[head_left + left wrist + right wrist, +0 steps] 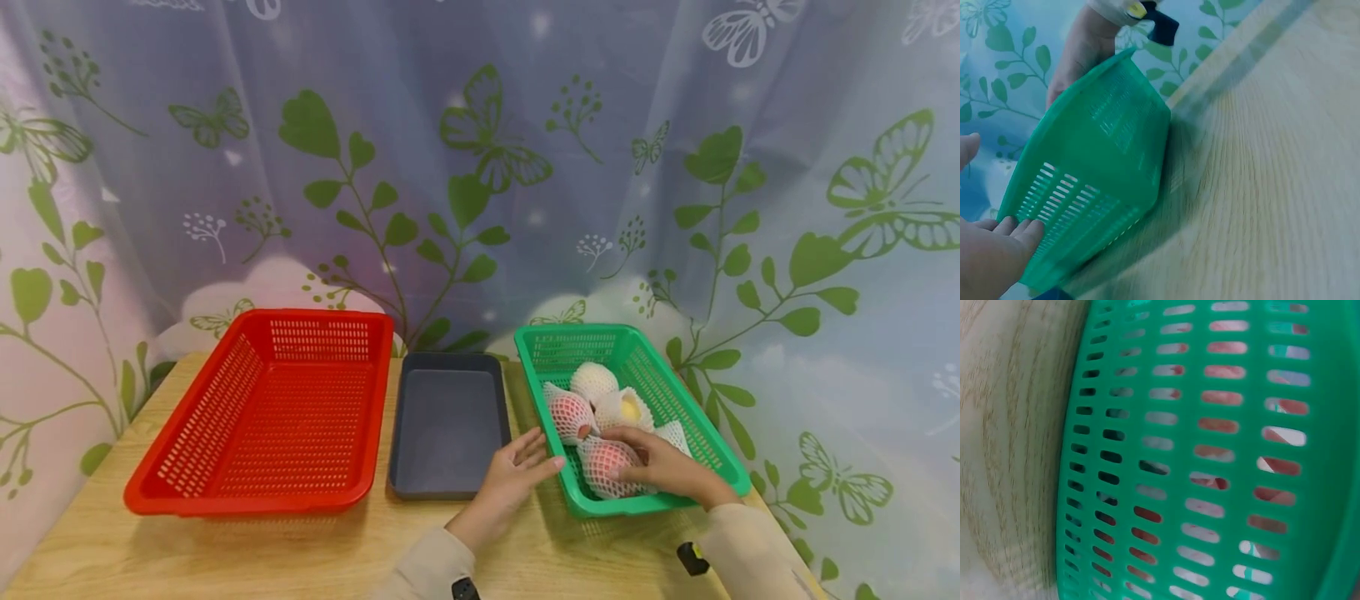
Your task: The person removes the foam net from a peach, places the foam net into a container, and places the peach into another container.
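A green basket on the right of the table holds several round fruits in white foam nets. In the head view, my right hand reaches over its near right rim, thumb and fingers around a pinkish-red fruit at the near end. Beside that lie another red fruit, a yellowish fruit and a pale netted one. My left hand is at the basket's left side, fingers extended and holding nothing. The right wrist view shows mostly the slotted basket wall, hiding the hand.
A large red basket with slotted walls stands on the left of the wooden table. Between the two baskets lies a shallow dark grey tray. A patterned curtain hangs right behind them.
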Tool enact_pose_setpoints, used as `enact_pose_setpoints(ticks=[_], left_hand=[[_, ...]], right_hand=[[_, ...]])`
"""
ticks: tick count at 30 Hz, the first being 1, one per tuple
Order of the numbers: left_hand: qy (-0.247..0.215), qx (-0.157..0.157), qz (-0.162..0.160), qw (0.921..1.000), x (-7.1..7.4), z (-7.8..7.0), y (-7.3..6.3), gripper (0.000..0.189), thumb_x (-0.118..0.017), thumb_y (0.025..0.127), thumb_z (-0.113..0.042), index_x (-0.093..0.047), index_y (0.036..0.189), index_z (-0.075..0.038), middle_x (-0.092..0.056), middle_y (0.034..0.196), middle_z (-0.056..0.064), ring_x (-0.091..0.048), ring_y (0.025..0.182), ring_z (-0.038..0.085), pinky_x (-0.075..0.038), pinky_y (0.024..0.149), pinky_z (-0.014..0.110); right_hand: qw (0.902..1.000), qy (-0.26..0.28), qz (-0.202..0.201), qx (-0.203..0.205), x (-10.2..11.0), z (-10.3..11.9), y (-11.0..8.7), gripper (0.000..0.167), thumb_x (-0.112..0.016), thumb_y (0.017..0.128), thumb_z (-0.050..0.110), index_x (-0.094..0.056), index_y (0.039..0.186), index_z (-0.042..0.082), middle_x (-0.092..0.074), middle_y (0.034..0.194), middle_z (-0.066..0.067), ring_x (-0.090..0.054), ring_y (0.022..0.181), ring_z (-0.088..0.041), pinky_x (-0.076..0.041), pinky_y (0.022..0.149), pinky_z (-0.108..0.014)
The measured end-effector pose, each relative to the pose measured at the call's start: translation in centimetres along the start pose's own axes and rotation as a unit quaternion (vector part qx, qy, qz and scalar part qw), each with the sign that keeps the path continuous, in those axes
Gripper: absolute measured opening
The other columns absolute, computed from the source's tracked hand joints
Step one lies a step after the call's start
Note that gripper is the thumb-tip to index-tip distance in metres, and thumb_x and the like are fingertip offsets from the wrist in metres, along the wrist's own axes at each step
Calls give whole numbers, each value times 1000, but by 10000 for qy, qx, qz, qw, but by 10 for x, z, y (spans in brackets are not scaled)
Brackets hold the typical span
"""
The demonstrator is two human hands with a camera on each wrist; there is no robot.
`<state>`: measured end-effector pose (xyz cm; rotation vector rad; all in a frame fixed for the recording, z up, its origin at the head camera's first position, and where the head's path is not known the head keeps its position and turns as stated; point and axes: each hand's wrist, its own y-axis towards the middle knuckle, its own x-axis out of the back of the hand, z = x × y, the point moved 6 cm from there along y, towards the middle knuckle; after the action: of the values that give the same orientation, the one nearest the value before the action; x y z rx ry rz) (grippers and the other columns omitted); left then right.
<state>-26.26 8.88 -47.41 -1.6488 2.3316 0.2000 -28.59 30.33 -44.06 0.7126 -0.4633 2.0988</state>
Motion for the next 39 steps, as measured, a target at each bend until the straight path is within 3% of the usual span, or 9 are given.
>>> enact_pose_setpoints(ticks=[3, 6, 12, 21, 26, 32, 39], left_hand=[[-114, 0, -181, 9998, -3, 2, 0, 69, -72, 87, -19, -38, 144, 1, -41, 146, 21, -41, 132, 38, -38, 107, 48], [-241, 5, -347, 9991, -7, 2, -1, 64, -71, 86, -13, -43, 141, 3, -46, 141, 23, -44, 129, 39, -41, 105, 46], [-527, 24, -686, 9962, -12, 5, -1, 58, -71, 81, 4, -49, 134, 7, -55, 131, 25, -55, 119, 35, -49, 97, 37], [-849, -92, -1146, 9897, -15, 7, -2, 55, -68, 77, 13, -52, 129, 11, -63, 118, 23, -63, 102, 25, -54, 82, 27], [-1126, 2, -1284, 9853, -14, 11, -3, 54, -67, 76, 14, -53, 128, 10, -66, 113, 19, -64, 90, 16, -54, 72, 23], [-1107, -42, -1320, 9850, -12, 7, -3, 54, -68, 76, 13, -53, 127, 11, -65, 114, 19, -63, 88, 14, -55, 72, 24], [-1117, -46, -1423, 9835, -12, 7, -3, 52, -68, 76, 14, -55, 126, 11, -65, 114, 21, -62, 84, 13, -55, 71, 23]], right_hand=[[9997, 103, 131, -187, -1, -4, 2, 62, -66, 90, 19, -38, 141, -5, -27, 147, -33, -35, 128, -52, -47, 93, -52], [9990, -48, 176, -415, -1, -8, 4, 66, -71, 87, 21, -41, 141, 0, -27, 147, -32, -40, 124, -49, -49, 89, -47], [9971, -392, 425, -487, -5, -9, 6, 73, -78, 81, 24, -42, 141, 3, -21, 149, -33, -24, 131, -57, -39, 93, -66], [9967, -350, 649, -339, -9, -9, 6, 75, -79, 80, 20, -40, 142, 2, -24, 149, -32, -17, 134, -57, -28, 97, -74], [9959, -556, 680, -221, -11, -9, 8, 78, -79, 79, 22, -39, 142, 1, -27, 148, -30, -19, 134, -55, -26, 98, -73], [9950, -859, 473, -215, -8, -6, 11, 80, -80, 78, 24, -39, 142, -2, -31, 145, -32, -30, 129, -55, -34, 96, -69], [9939, -1024, 390, -117, -7, -3, 14, 80, -82, 76, 25, -42, 139, -3, -33, 143, -33, -29, 129, -55, -33, 96, -70]])
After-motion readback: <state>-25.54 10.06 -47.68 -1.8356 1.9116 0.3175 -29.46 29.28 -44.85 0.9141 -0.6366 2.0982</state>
